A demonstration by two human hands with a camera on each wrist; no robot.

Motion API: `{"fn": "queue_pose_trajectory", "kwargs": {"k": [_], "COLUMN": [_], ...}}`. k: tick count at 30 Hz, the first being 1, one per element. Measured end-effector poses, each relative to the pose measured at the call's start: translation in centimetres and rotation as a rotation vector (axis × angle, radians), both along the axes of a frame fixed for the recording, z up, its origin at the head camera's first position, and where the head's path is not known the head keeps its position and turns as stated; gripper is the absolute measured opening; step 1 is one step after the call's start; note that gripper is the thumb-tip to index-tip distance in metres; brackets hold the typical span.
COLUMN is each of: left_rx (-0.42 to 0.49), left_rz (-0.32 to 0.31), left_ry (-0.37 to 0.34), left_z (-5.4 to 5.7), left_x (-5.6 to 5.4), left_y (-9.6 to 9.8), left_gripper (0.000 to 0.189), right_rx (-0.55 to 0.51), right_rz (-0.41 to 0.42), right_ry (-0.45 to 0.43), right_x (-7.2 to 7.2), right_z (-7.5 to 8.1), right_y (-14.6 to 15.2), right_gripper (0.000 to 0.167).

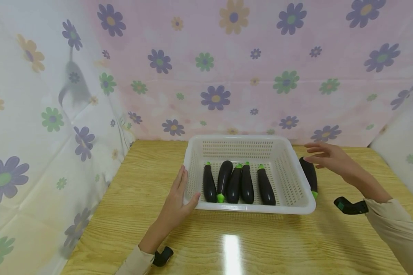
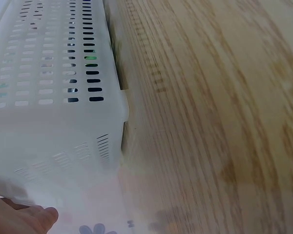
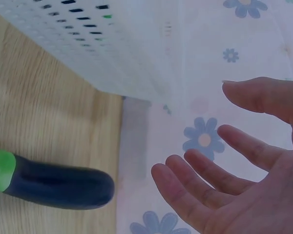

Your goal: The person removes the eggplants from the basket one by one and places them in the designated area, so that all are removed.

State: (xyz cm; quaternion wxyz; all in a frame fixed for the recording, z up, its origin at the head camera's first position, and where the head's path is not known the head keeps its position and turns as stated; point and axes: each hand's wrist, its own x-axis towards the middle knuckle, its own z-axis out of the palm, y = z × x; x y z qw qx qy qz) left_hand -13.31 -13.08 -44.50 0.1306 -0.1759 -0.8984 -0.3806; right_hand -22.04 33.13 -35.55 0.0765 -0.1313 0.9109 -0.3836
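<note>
A white plastic basket [image 1: 242, 207] with slotted walls holds several dark eggplants [image 1: 247, 184] laid side by side, most with their green caps toward the back. My left hand [image 1: 177, 200] rests on the basket's left end, fingers along the outer side and thumb at the front corner. Beyond the right wall, another eggplant [image 1: 309, 175] lies on the table with its green cap toward me. Over that eggplant's far end hovers my right hand [image 1: 334, 158], fingers loosely spread and holding nothing. In the right wrist view the eggplant [image 3: 63, 185] lies apart from the fingertips.
The wood-grain table [image 1: 141, 172] reaches back to a flower-printed cloth [image 1: 192, 76] hung behind it. More of this cloth [image 1: 38, 152] hangs along the left side. Each wrist wears a black camera mount [image 1: 351, 206].
</note>
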Motion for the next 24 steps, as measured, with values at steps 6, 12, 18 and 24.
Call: {"fn": "queue_pose_trajectory", "kwargs": {"k": [6,12,18,24], "left_rx": [-0.004,-0.003,-0.004,-0.003], "left_rz": [-0.001,-0.003,-0.004,-0.003], "left_ry": [-0.008,-0.006,-0.001,-0.002], "left_z": [0.1,0.2,0.0,0.0], "left_x": [0.1,0.1,0.0,0.0], "left_y": [0.0,0.0,0.0,0.0], "left_gripper": [0.080,0.080,0.080,0.080], "right_rx": [0.012,-0.013,-0.040,-0.055], "right_rz": [0.020,0.037,0.063,0.094], "right_ry": [-0.010,-0.030,-0.039,-0.041], "right_x": [0.1,0.4,0.7,0.8], "right_z": [0.7,1.3,1.8,2.0], "right_y": [-0.7,-1.5,-2.5,-3.6], "right_gripper": [0.058,0.056,0.054,0.054]}}
